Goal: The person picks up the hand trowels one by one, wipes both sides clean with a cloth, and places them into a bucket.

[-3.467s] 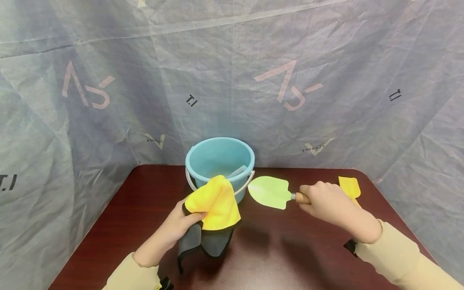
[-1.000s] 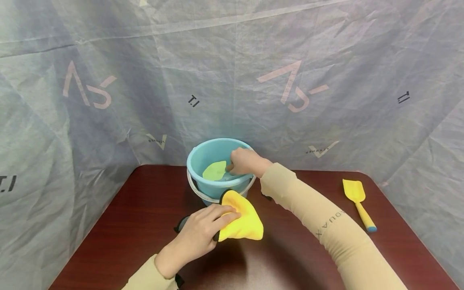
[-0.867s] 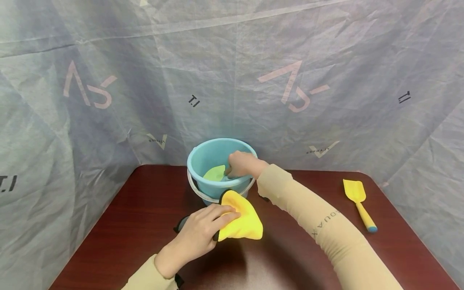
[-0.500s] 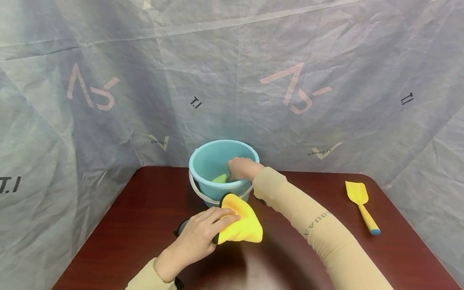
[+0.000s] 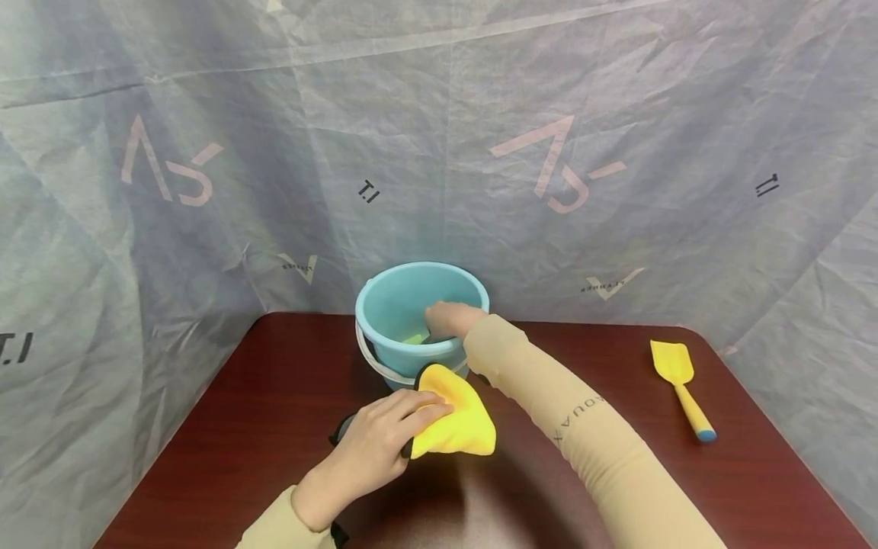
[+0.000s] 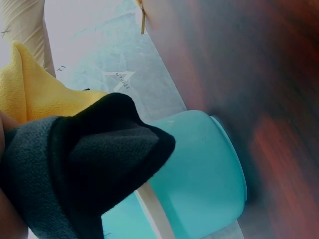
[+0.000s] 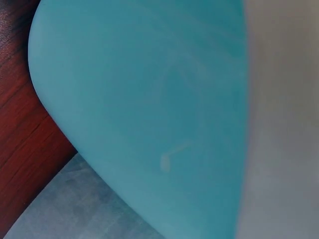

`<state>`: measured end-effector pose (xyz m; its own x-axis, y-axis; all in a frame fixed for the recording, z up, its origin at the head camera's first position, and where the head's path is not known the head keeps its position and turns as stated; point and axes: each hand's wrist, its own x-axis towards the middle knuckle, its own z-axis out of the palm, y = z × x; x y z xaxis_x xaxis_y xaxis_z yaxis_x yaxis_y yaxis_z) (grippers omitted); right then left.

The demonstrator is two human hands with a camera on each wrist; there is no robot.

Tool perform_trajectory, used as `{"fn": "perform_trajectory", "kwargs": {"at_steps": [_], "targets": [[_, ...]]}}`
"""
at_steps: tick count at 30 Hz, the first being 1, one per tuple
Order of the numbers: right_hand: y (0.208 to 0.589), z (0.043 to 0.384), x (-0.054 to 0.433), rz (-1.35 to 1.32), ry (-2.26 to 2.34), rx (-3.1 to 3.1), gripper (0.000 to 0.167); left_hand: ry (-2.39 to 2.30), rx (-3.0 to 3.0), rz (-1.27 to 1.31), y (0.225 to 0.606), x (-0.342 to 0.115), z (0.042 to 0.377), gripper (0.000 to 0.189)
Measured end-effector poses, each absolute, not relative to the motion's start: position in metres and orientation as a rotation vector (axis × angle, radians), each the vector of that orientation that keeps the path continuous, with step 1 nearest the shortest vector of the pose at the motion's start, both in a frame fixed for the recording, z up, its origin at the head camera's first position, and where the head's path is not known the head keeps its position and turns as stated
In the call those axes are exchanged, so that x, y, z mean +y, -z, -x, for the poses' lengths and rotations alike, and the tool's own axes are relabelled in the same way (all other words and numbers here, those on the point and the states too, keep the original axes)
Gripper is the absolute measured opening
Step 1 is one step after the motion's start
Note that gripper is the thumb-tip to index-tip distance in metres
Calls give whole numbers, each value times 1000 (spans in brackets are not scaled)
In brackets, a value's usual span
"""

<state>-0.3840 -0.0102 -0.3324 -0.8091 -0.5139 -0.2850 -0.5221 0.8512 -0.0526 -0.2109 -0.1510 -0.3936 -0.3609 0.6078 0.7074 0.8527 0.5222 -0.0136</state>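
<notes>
A light blue bucket (image 5: 401, 352) with a white handle stands at the back of the table. My right hand (image 5: 449, 319) reaches over its rim and grips a garden trowel low inside; only a sliver of the pale green blade (image 5: 414, 338) shows, and its wooden handle is hidden. In front of the bucket, my left hand (image 5: 373, 438) holds a folded cloth, yellow (image 5: 461, 419) on one side and dark grey with a black edge on the other. The left wrist view has the cloth's grey side (image 6: 107, 157) before the bucket. Only the bucket's outer wall (image 7: 139, 99) fills the right wrist view.
A yellow toy shovel (image 5: 674, 364) with a blue handle end lies on the right of the dark red wooden table (image 5: 274, 404). Grey printed sheeting (image 5: 439, 152) hangs close behind the bucket and along both sides.
My right hand has carried the trowel from right of the bucket into it and lowered it, so less blade shows. My left hand has turned over with the cloth and shifted slightly right.
</notes>
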Motion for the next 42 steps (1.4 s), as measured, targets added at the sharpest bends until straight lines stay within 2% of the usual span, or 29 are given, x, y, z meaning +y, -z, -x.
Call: {"fn": "perform_trajectory", "kwargs": {"at_steps": [12, 16, 23, 26, 31, 35, 42], "targets": [[311, 376, -7, 758, -178, 2725, 28, 483, -2067, 1178, 393, -149, 212, 66], [301, 371, -5, 819, -181, 2747, 23, 484, -2081, 1181, 392, -150, 212, 69], [278, 357, 4, 1011, -98, 2788, 37, 486, -2069, 1187, 390, -151, 212, 71], [267, 349, 10, 1041, -76, 2808, 33, 499, -2061, 1179, 390, -152, 212, 69], [255, 339, 26, 1010, -98, 2857, 9, 509, -2061, 1161, 388, -154, 212, 67], [250, 332, 43, 1003, -128, 2879, 20, 512, -2048, 1159, 388, -155, 212, 67], [246, 319, 82, 1023, -57, 3020, 14, 523, -2011, 1168, 389, -156, 211, 46]]}}
